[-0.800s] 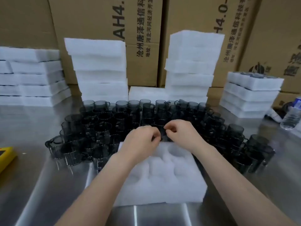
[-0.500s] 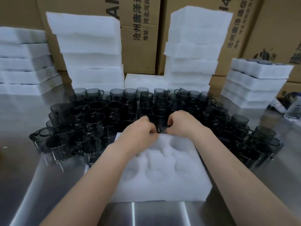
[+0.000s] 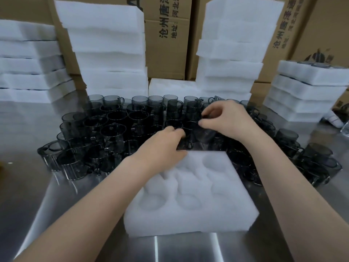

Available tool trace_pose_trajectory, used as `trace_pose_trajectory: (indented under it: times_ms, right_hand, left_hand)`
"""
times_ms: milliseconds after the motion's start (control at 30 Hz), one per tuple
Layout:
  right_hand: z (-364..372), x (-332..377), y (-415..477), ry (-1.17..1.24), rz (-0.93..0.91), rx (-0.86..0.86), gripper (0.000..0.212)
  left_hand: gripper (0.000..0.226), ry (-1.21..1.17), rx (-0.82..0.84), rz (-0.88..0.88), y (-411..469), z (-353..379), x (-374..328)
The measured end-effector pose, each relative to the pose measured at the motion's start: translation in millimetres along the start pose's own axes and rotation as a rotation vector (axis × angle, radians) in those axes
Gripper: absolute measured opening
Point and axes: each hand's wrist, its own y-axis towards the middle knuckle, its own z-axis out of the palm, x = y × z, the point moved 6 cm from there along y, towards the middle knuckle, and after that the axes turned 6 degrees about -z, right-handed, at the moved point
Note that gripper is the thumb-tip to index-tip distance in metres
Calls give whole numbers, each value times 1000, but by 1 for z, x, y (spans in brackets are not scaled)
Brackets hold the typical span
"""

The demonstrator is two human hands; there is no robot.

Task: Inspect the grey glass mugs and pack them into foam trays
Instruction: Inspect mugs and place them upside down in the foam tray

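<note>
Backing the steel table (image 3: 28, 186), cardboard boxes (image 3: 166, 53) rise behind white foam stacks (image 3: 109, 53).

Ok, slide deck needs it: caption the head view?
Left hand and right hand grip grey mugs behind an empty foam tray.

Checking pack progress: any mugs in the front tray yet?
No: every visible pocket of the tray is bare foam, and the mugs stand behind it on the table.
</note>
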Motion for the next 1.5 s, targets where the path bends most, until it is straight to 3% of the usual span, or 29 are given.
trace_pose_trajectory:
  times_ms: [100,167,333,500,633,733,900,1033,1200,1300,1500]
  right_hand:
    - [3,12,-5,341,7,-83,14]
    - [10,18,-10,466,4,-96,12]
    - [36,29,-23,722,-68,94,30]
    - [40,29,-24,677,-83,57,33]
    - [41,21,-25,694,-7,-11,21]
    - [44,11,-26,757,85,-37,24]
    - [56,7,-28,1076,144,113,14]
    - [60,12,-30,1221,67,262,41]
    - [60,8,-32,956,-5,232,53]
    - [57,9,-32,763,-28,156,48]
    - [54,8,-30,626,-11,-27,43]
  left_hand:
    - [89,-271,-53,41,-1,-11,-5]
    - [98,-442,-96,57,1,-13,-9]
    - [82,-543,-353,-23,2,-17,7]
    - [74,-610,-335,28,-1,-18,8]
    - [70,-621,-308,75,-2,-16,3]
    - [68,-676,-267,67,-3,-13,4]
    - [62,-834,-229,46,-2,-9,11]
    - [58,-925,-250,27,1,-12,17]
    - [67,-904,-196,7,3,-7,20]
    - [72,-847,-164,11,2,-5,18]
    - [69,-768,-157,39,0,-3,11]
